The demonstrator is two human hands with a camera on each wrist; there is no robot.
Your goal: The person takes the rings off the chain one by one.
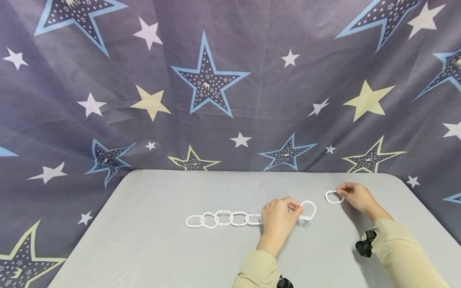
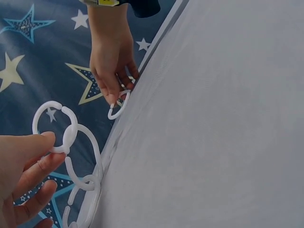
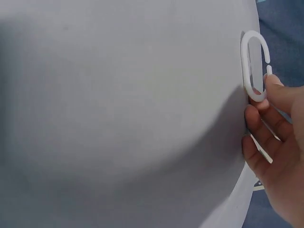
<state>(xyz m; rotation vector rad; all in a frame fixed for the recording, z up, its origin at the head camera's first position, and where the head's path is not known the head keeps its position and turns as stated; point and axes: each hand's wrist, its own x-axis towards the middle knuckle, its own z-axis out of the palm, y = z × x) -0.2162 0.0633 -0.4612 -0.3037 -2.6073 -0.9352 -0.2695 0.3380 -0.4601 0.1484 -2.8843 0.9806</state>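
A chain of white plastic links lies along the table, each an oval ring with a small gap. My left hand covers part of the chain and pinches its right end link between thumb and fingertips. That end link is tilted up, and in the left wrist view it hooks through the neighbouring link. Farther right, my right hand pinches a separate white link by one end. The gap of this link shows near the thumb in the right wrist view.
Everything sits on a pale grey table with rounded far corners. A dark curtain printed with stars hangs behind it and down the sides. A black wrist camera is strapped at the right sleeve.
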